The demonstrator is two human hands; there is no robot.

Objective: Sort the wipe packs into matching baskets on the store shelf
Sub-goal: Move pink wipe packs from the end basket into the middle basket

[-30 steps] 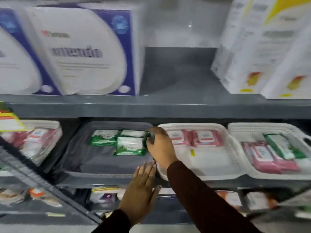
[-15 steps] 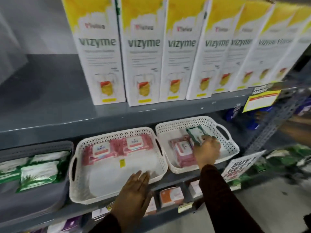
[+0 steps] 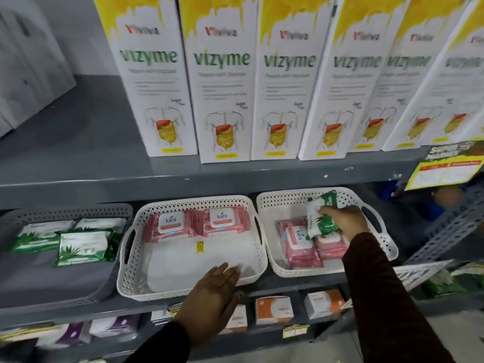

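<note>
1. Right hand (image 3: 343, 221) is inside the right white basket (image 3: 387, 247), fingers curled around a green wipe pack (image 3: 322, 218), which is lifted and tilted above the pink packs (image 3: 301, 244) lying there.
2. Left hand (image 3: 212, 294) lies flat, fingers spread and holding nothing, on the near rim of the middle white basket (image 3: 131, 281).
3. The middle basket has two pink "kara" packs (image 3: 196, 224) side by side along its far wall; the near floor is bare but for a small yellow sticker (image 3: 200, 248).
4. The grey basket (image 3: 65, 289) at left holds three green packs (image 3: 83, 246) at its far end.
5. White-and-yellow "vizyme" cartons (image 3: 222, 87) stand in a row on the shelf (image 3: 78, 174) above.
6. Small orange-and-white boxes (image 3: 273, 310) sit on the lower shelf.
</note>
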